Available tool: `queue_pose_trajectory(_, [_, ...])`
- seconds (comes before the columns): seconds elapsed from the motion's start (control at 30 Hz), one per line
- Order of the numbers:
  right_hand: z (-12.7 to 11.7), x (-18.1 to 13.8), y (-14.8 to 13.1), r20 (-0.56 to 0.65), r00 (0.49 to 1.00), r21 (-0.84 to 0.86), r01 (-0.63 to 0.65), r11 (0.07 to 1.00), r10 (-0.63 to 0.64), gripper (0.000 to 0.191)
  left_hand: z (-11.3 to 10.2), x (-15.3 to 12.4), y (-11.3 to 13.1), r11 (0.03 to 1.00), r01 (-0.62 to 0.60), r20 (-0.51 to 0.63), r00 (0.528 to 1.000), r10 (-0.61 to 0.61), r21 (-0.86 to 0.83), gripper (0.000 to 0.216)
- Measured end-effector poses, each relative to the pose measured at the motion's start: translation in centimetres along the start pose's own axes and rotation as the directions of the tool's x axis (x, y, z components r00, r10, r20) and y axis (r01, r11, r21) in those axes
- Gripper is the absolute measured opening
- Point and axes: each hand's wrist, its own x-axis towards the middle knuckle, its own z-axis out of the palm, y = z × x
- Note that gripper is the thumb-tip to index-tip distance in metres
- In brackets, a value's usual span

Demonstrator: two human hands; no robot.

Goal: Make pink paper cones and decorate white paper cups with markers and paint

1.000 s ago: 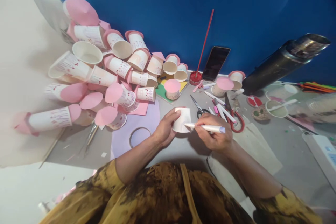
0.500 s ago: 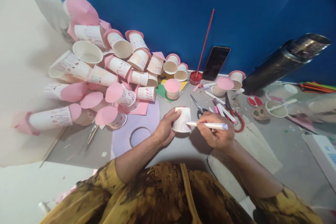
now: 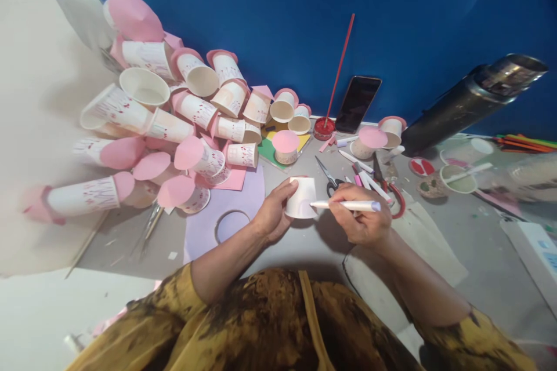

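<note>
My left hand (image 3: 275, 211) is closed round the left side of a white paper cup (image 3: 301, 200), which is held with its narrower end up. A faint purple curved line shows low on the cup's wall. In my right hand (image 3: 364, 217) is a white marker (image 3: 354, 205) with a pale purple end, gripped like a pen. Its tip points left and is at the cup's right side; whether it touches I cannot tell. Just behind the hands lies a pair of scissors (image 3: 331, 181) with dark handles.
Decorated paper cups with pink paper tops (image 3: 198, 110) are heaped at the left. A tape roll (image 3: 232, 227) rests on purple paper (image 3: 195, 243). Several markers (image 3: 363, 177) lie behind my right hand. A phone (image 3: 359, 104) leans on the blue wall, near a dark flask (image 3: 461, 107).
The marker and my right hand have shifted slightly right. More of the purple curve shows on the cup. My left hand keeps its hold, almost unmoved.
</note>
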Motion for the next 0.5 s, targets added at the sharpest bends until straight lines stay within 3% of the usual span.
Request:
queue_pose_trajectory(0.33, [0.18,-0.38,0.26,0.027,0.998,0.083,-0.062,0.995,0.06,0.013,-0.13,0.09,-0.03,0.999,0.015,-0.017,1.0,-0.016,-0.028,0.033])
queue_pose_trajectory(0.5, [-0.2,-0.48,0.49,-0.165,0.968,0.09,-0.175,0.98,0.188,0.01,0.14,0.06,0.21,0.999,0.005,-0.032,0.999,-0.006,-0.038,0.031])
